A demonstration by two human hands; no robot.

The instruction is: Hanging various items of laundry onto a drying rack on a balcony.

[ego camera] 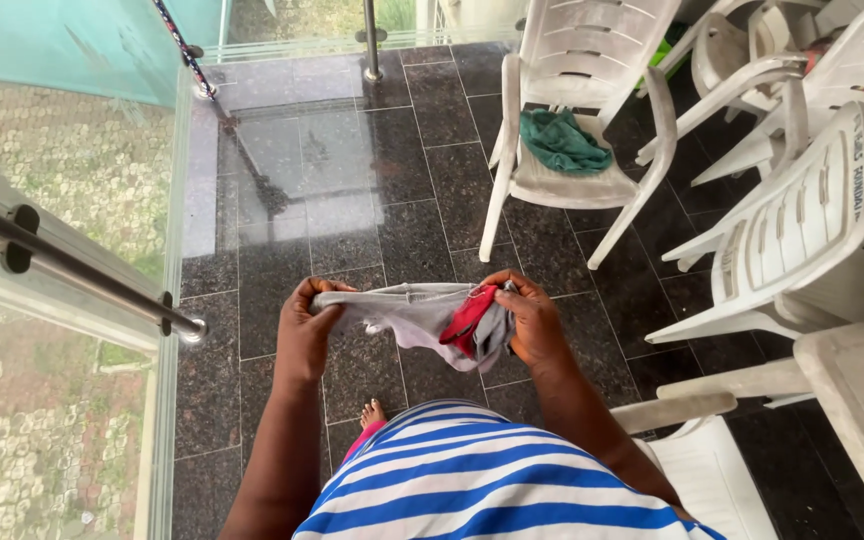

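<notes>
In the head view I am stretching a small grey cotton garment with a red patch point(432, 320) between my hands, above the dark tiled floor point(352, 210) and short of the white plastic chair point(572, 110). My left hand point(304, 322) is pinching one end, my right hand point(532, 318) the bunched red end. I judge an even pull is keeping it flat.

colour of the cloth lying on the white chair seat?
Green, a dark teal shade: the crumpled cloth sits on the chair seat. Head view shows it.
</notes>
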